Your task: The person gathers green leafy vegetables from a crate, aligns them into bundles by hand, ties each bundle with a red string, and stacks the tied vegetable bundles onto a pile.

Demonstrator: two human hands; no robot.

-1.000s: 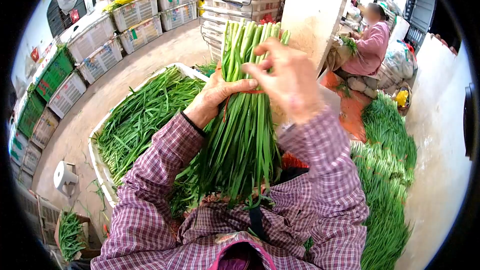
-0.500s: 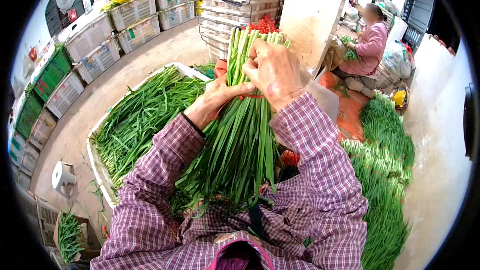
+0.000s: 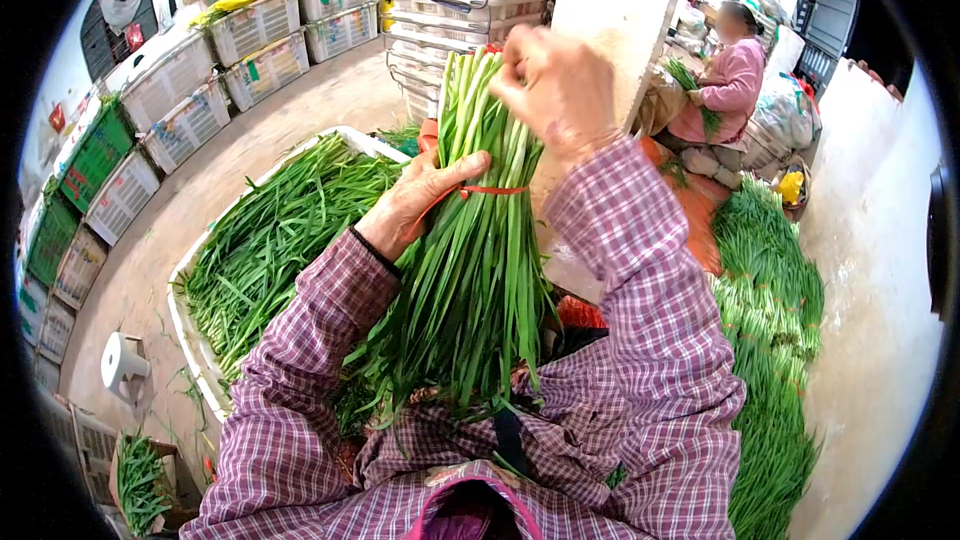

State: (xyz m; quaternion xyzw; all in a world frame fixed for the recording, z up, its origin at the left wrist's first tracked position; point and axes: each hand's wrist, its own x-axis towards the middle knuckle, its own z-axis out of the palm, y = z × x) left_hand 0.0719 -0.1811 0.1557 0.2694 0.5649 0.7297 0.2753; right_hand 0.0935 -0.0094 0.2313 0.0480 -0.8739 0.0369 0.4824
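Observation:
A thick bunch of long green stalks (image 3: 475,270) hangs upright before me, pale ends up and leaves down. Around it, below the pale ends, runs a red tie (image 3: 492,190). My left hand (image 3: 425,195) is wrapped round the bunch's left side, its thumb across the front just above the tie. At the upper right of the bunch is my right hand (image 3: 555,90), fingers curled and pinched together by the stalk ends; what is between the fingertips is hidden. A white tub (image 3: 190,340) of loose green stalks (image 3: 290,230) stands to the left.
Tied bunches (image 3: 770,340) lie piled at the right beside a wall. A person in pink (image 3: 735,80) sits at the back right, holding greens. Stacked crates (image 3: 460,0) stand ahead, with more crates (image 3: 180,90) along the left. A white stool (image 3: 122,365) is at the lower left.
My right hand has risen from the stalks to the bunch's upper right. My left thumb has shifted slightly left, and the red tie shows more fully.

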